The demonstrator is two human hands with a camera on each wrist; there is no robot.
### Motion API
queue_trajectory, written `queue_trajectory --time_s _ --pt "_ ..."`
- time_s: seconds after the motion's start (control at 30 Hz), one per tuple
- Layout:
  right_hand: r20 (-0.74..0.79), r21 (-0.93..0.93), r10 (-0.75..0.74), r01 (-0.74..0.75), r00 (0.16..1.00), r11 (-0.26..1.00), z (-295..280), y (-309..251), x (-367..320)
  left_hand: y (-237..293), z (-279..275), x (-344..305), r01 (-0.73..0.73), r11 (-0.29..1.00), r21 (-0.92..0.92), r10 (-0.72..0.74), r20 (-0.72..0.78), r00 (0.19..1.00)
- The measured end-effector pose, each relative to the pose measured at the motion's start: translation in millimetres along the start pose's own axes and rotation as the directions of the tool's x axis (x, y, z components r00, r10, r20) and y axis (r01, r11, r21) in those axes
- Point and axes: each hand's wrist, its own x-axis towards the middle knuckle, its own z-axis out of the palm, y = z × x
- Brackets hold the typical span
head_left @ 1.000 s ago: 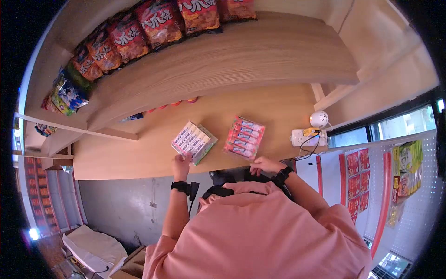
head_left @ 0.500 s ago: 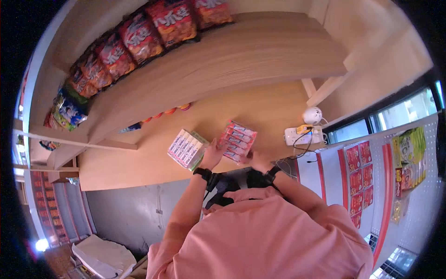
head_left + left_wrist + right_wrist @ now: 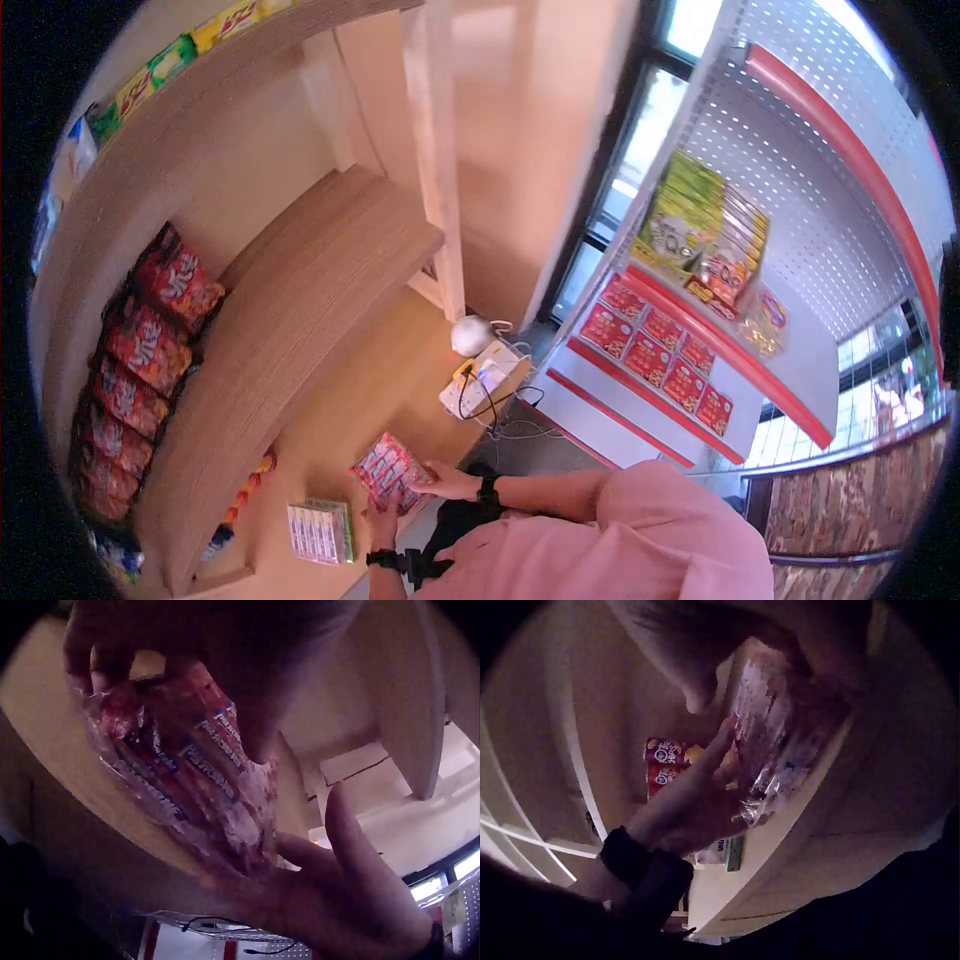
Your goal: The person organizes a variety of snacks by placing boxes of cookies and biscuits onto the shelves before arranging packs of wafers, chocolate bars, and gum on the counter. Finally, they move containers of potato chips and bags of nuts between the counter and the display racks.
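A clear-wrapped pack of red and pink sticks [image 3: 387, 470] is between both hands over the table's front edge. My left hand [image 3: 383, 522] grips its near left side, the thumb lying along the wrapper in the right wrist view. On the right side, my right hand [image 3: 452, 484] holds the pack by its edge; in the left wrist view its thumb stands up, apart from the wrapper [image 3: 217, 780]. Left of the hands, a white pack of sticks [image 3: 315, 532] with a green side lies on the table.
A power strip [image 3: 485, 378] with black cables and a white round device [image 3: 471, 336] sit at the table's right end. Above the table runs a wooden shelf [image 3: 300, 290] with red snack bags [image 3: 148, 345]. Red canisters [image 3: 667, 761] stand beneath it. Right, a white rack holds red packets [image 3: 650, 358].
My left hand has gone from the white pack to the red pack, which both hands now hold. The head view has swung right, bringing the white rack further into sight.
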Motion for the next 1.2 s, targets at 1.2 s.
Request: queue_trajectory --time_s 1.2 --pt "-0.533 0.475 -0.136 0.428 0.835 0.769 -148.6 -105.3 -359.4 210.3 188.9 -210.8 -0.111 0.933 -0.343 0.343 0.75 0.566"
